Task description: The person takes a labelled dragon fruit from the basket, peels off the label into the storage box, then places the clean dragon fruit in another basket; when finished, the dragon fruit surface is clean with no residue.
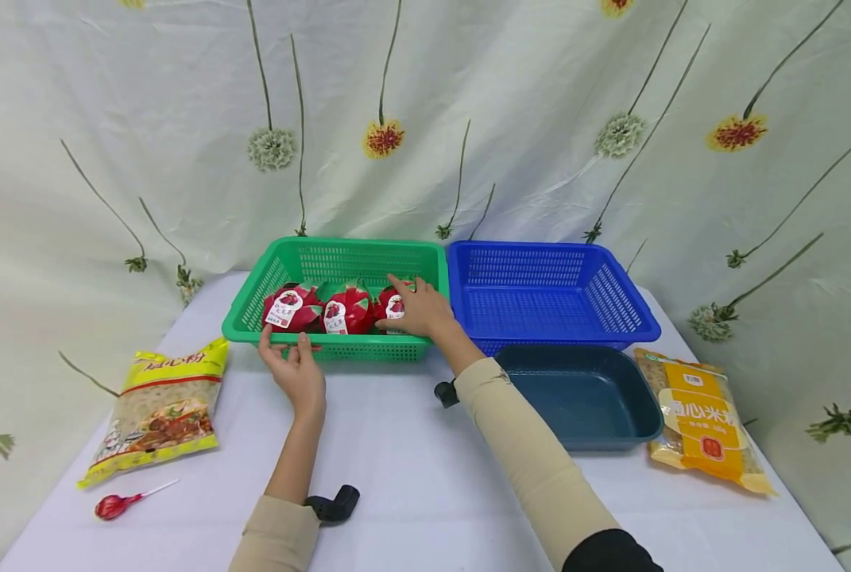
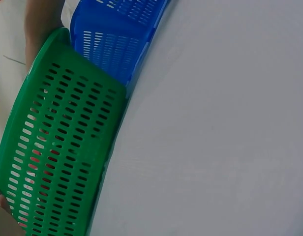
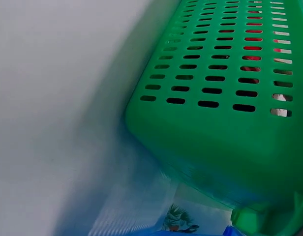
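Three red dragon fruits with white labels sit side by side in the green basket (image 1: 368, 348). Around the right dragon fruit (image 1: 394, 307), my right hand (image 1: 425, 308) has its thumb and forefinger spread, gripping it from the right. My left hand (image 1: 298, 375) is at the basket's front rim, fingertips at the edge just below the left dragon fruit (image 1: 292, 308) and nothing in its grip. Between these two lies the middle dragon fruit (image 1: 357, 308). Both wrist views mostly show the basket's slotted wall (image 2: 68, 132), with red fruit glimpsed through the holes.
A blue basket (image 1: 525, 306) stands against the green one's right side. In front of it is a dark blue tray (image 1: 575, 405), with a yellow-orange food bag (image 1: 704, 421) to its right. At left lie a yellow food bag (image 1: 164, 409) and a red lollipop (image 1: 113, 506).
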